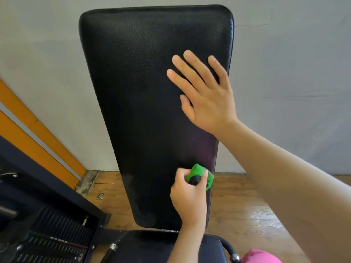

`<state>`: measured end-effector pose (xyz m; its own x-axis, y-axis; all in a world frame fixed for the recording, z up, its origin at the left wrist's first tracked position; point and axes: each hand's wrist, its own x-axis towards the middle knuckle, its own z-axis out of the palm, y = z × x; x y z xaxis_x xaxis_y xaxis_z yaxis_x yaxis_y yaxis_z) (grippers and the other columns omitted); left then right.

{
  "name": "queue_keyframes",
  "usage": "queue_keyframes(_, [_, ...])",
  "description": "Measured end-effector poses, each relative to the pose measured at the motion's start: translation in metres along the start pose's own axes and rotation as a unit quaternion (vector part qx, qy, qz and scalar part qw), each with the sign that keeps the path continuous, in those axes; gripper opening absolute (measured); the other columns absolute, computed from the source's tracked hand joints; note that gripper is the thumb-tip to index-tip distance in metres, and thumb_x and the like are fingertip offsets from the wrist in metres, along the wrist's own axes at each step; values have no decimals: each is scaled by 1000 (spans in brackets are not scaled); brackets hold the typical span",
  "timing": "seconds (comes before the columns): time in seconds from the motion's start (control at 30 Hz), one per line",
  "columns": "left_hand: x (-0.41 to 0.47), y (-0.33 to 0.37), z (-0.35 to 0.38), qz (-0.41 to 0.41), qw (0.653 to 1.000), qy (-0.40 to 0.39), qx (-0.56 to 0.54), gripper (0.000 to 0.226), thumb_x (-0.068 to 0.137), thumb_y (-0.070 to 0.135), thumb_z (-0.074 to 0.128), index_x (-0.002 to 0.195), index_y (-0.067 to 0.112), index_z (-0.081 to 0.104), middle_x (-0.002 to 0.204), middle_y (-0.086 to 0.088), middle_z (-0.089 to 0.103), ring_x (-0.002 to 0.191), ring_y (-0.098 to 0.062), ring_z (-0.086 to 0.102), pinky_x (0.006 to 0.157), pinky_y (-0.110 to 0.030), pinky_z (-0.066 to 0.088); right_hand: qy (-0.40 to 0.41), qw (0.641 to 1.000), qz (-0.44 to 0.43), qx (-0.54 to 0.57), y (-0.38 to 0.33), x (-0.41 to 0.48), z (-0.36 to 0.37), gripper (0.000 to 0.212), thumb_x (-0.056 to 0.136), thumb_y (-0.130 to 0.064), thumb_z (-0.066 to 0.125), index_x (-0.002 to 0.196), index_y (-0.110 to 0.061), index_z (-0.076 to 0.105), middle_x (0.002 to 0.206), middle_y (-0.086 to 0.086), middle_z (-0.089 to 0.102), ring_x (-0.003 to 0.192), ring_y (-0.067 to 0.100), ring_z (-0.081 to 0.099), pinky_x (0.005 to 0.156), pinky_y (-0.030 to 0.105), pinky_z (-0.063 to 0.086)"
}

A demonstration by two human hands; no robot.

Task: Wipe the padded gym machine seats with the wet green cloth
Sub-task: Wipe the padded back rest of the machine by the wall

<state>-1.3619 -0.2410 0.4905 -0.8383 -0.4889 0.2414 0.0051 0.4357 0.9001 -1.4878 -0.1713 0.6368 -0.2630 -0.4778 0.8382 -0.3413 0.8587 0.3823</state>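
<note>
Here the left hand (188, 196) grips the bunched green cloth (200, 171), fingers curled tight round it, and holds it against the lower right part of the black padded backrest (142, 92), near its edge. The right hand (207, 103) lies flat on the upper right of the same pad, fingers straight and spread, holding nothing. Pale smears show low on the pad's left side. The black seat (152, 247) sits just below, above a wooden floor (237, 202).
</note>
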Motion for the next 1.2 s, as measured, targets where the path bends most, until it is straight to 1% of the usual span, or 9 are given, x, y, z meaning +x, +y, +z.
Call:
queue_keyframes(0.13, [33,44,-4,124,991,-23,49,28,78,44,74,83,27,53,72,19,54,66,2,56,58,-15,48,-72,997,-28,12,3,1,-9,51,97,-24,41,148,-19,37,156,5,33,145,26,28,118,46,13])
queue_keyframes(0.23, [39,54,-5,152,985,-39,74,30,79,43,75,84,27,50,74,17,55,67,-3,59,58,-24,52,-126,991,-24,44,1,-3,-28,59,92,-15,49,149,-17,35,158,8,27,147,27,20,120,47,9])
queue_keyframes(0.33, [33,39,-7,139,984,-56,91,31,77,33,79,85,26,50,77,13,60,70,-8,62,59,-28,53,-138,985,65,77,-11,-35,-53,61,87,-9,57,145,-17,41,157,8,30,147,25,18,120,45,11])
queue_keyframes(0.5, [20,7,-17,89,986,-79,113,25,79,36,75,85,25,53,77,16,59,70,-2,61,58,-12,43,-173,907,307,230,-53,-135,-75,37,85,-11,55,122,-19,55,132,4,56,124,19,43,100,47,48])
queue_keyframes(0.63, [14,-8,-29,-7,992,-126,29,20,80,28,77,87,22,59,79,14,62,73,-1,63,54,-10,46,-228,820,389,352,-109,-176,-85,44,83,-14,64,124,-27,54,128,-13,54,120,0,44,101,28,46])
queue_keyframes(0.83, [26,-6,-46,-80,966,-238,-69,17,84,23,73,97,24,63,89,8,67,79,-8,69,59,-19,56,-237,779,451,366,-136,-170,-83,59,79,-27,77,133,-24,52,134,-13,51,123,-7,36,94,-3,29])
queue_keyframes(1.07, [28,0,-64,-21,931,-353,-91,15,92,29,62,106,32,66,97,18,71,95,6,64,79,-13,52,-204,747,529,348,-122,-155,-74,47,80,-28,76,123,-22,58,114,-15,57,105,-1,51,84,5,41])
queue_keyframes(1.13, [31,-8,-71,17,945,-319,-73,14,93,28,59,105,31,67,97,18,71,96,4,65,80,-13,51,-187,720,557,370,-120,-159,-74,41,81,-23,76,119,-22,60,111,-15,62,103,-1,57,86,11,48])
queue_keyframes(1.2, [38,-23,-81,48,975,-211,-58,13,93,23,58,101,28,67,94,14,71,94,0,65,79,-16,51,-148,688,589,397,-117,-161,-78,37,83,-15,75,114,-28,61,107,-15,63,100,0,60,84,17,51])
